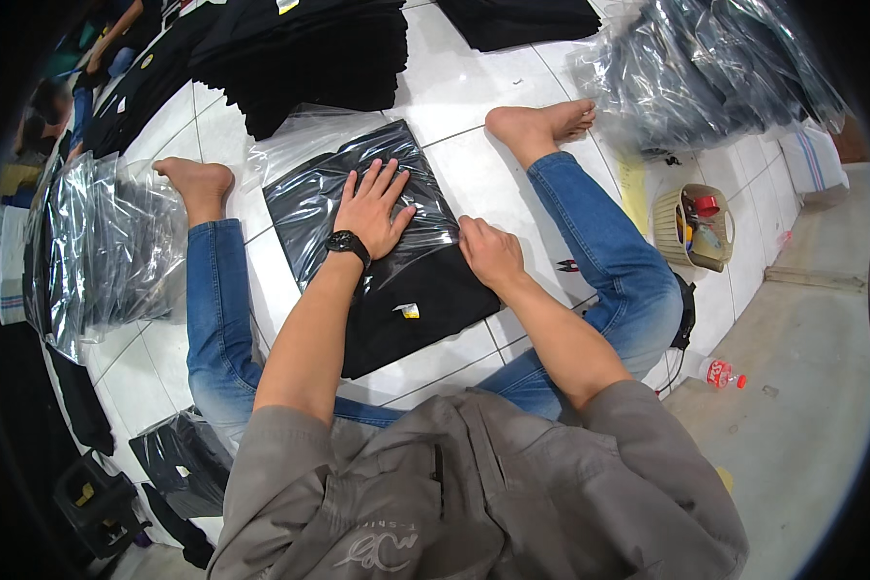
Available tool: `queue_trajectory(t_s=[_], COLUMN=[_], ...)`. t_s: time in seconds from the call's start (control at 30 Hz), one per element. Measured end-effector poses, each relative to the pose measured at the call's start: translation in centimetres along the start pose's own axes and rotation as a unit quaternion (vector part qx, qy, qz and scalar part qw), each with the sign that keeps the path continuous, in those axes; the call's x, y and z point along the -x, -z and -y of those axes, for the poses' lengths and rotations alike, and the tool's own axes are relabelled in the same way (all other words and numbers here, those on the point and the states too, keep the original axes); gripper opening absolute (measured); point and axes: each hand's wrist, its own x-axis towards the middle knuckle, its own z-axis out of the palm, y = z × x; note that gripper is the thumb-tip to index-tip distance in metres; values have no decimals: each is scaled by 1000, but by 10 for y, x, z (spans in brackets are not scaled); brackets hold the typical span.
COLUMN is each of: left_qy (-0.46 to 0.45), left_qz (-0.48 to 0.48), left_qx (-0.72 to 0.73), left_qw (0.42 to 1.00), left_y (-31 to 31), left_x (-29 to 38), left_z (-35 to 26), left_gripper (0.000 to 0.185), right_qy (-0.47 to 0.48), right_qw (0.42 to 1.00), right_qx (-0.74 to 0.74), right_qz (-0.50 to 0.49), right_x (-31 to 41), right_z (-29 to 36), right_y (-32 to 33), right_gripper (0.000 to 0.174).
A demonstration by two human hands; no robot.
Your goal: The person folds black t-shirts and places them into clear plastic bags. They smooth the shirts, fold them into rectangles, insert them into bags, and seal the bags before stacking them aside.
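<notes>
A folded black garment (420,337) lies on the tiled floor between my legs, its far part inside a clear plastic bag (304,206). The near part is uncovered and shows a small white and yellow label (408,311). My left hand (375,210) rests flat on the bagged part with fingers spread, a black watch on its wrist. My right hand (487,250) has its fingers closed on the bag's edge at the garment's right side. The bag's far end lies loose and unfilled beyond the garment.
Stacks of black garments (319,58) lie ahead. Bagged garments are piled at left (109,246) and upper right (703,72). At right are a plastic basket (668,225) of small items, thread snips (568,266) and a bottle (718,373). Another person's arm (116,32) shows at upper left.
</notes>
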Motion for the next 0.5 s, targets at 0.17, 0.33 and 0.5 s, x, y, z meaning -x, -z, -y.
queue_trajectory(t_s=[0.17, 0.33, 0.5], left_qy=[-15, 43, 276], left_qz=[13, -142, 0], left_qx=[12, 93, 74], left_qw=[1000, 985, 958], left_y=[6, 54, 74], left_x=[-6, 57, 190], left_z=[2, 0, -47], left_gripper=[62, 41, 16], right_qy=[-28, -176, 25], right_qw=[991, 965, 992], right_qx=[93, 102, 21], right_qz=[94, 163, 119], right_x=[11, 40, 62], right_z=[5, 14, 56], right_y=[27, 83, 64], right_gripper=[25, 30, 56])
